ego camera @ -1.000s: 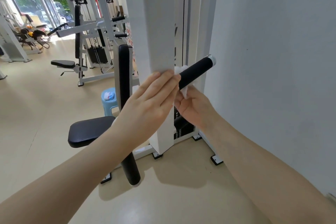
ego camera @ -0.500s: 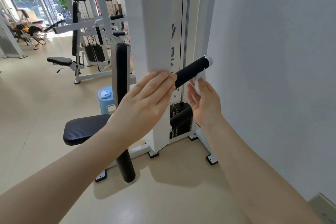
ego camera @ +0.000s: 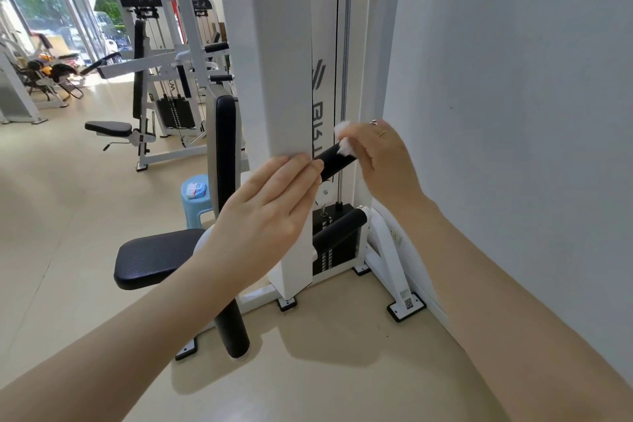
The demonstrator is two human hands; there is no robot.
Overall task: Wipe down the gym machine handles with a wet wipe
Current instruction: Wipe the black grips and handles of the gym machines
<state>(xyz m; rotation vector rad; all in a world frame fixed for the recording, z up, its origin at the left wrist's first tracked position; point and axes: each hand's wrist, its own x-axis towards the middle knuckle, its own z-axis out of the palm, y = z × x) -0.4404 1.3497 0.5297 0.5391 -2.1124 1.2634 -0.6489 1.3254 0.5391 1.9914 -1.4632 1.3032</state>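
Observation:
A black foam handle (ego camera: 334,162) sticks out from the white gym machine (ego camera: 284,79) toward the wall. My right hand (ego camera: 385,161) is wrapped over the handle's far end, holding a crumpled white wet wipe (ego camera: 343,138) against its top. My left hand (ego camera: 270,212) lies flat with fingers together against the edge of the machine's white column, its fingertips touching the handle's near end. A second black handle (ego camera: 339,228) juts out lower down by the weight stack.
The grey wall (ego camera: 513,113) stands close on the right. A black seat (ego camera: 154,257) and upright back pad (ego camera: 224,147) are to the left, with a blue stool (ego camera: 195,202) carrying a wipe packet behind. Other machines stand at the far left.
My right hand has gone from under the handle's base, along it toward the tip, to on top of its outer end with the wipe. The view has dropped and shifted left.

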